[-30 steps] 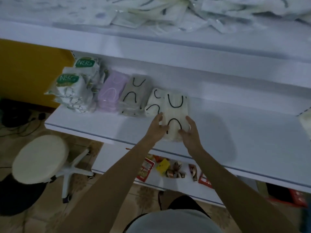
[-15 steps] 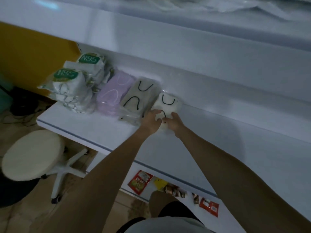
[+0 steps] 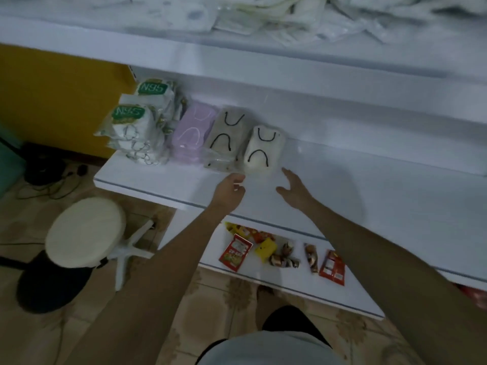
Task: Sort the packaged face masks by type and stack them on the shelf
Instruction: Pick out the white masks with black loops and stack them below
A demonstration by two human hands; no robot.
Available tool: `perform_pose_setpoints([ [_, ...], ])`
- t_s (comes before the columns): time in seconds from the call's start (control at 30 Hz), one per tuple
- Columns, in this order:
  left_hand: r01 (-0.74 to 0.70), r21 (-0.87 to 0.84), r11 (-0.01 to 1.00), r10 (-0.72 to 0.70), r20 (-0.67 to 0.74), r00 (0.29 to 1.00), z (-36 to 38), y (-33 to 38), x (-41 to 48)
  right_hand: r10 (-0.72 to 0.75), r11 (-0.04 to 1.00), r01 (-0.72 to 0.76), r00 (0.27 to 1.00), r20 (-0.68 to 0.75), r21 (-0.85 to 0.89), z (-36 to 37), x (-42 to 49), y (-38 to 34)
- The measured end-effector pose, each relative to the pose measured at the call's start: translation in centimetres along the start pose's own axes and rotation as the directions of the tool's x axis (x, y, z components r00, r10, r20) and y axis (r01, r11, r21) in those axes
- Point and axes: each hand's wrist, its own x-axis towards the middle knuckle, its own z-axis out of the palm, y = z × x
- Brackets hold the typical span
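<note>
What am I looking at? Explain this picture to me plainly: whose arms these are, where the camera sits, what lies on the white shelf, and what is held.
There is no machine here: these are a person's two bare arms. The one picture comes from a camera worn on the person's head, looking forward and down. On the middle shelf sorted piles of packaged masks stand in a row: N95 packs at the left, then a purple stack, a grey stack and a white stack, the last two with black ear loops. The left hand and right hand hover just in front of the white stack, holding nothing. The upper shelf carries a loose heap of mask packets; the lower one holds snack packets. A round stool stands at the left.
</note>
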Motion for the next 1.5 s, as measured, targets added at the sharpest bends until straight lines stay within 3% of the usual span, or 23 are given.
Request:
perform_pose_setpoints([
  [0.13,-0.177,0.079,0.981,0.172,0.066,0.983,-1.2,-0.3,-5.2,-0.177,0.972,0.179,0.984,0.027,-0.154,0.5,-8.5,-1.5],
  [0.23,-0.389,0.113,0.914,0.382,0.081,0.921,-2.5,1.7,-8.1,-0.314,0.933,0.302,0.949,-0.034,-0.198,-1.3,-14.4,-3.5],
  [0.37,-0.660,0.101,0.745,0.647,0.134,0.751,-3.5,6.9,-10.8,-0.442,0.873,0.365,0.872,-0.210,-0.323,-6.4,-20.6,-6.3],
  [0.5,-0.828,0.069,0.556,0.822,0.104,0.560,-3.1,14.5,-13.3,-0.527,0.841,0.400,0.758,-0.384,-0.363,-13.2,-25.9,-9.8],
  [0.67,-0.947,0.014,0.321,0.945,0.057,0.321,-2.5,25.3,-15.8,-0.590,0.806,0.429,0.626,-0.510,-0.408,-22.9,-30.4,-12.9],
  [0.8,-0.972,0.060,0.229,0.968,0.088,0.234,-0.5,32.5,-14.7,-0.509,0.860,0.326,0.598,-0.620,-0.392,-31.3,-31.1,-10.9],
  [0.9,-0.965,0.117,0.236,0.959,0.131,0.250,1.9,36.6,-12.4,-0.407,0.909,0.208,0.620,-0.670,-0.360,-38.1,-30.5,-7.3],
  [1.13,-0.868,0.258,0.425,0.853,0.208,0.479,9.1,44.0,-7.5,-0.173,0.938,-0.091,0.714,-0.678,-0.335,-49.8,-27.2,2.7],
  [1.33,-0.672,0.524,0.524,0.621,0.305,0.722,12.9,47.0,-5.4,0.065,0.891,-0.280,0.857,-0.510,-0.356,-54.5,-24.1,6.2],
  [1.5,-0.611,0.523,0.594,0.489,0.367,0.791,12.3,47.7,-4.1,0.121,0.911,-0.246,0.927,-0.356,-0.330,-53.7,-22.8,5.7],
])
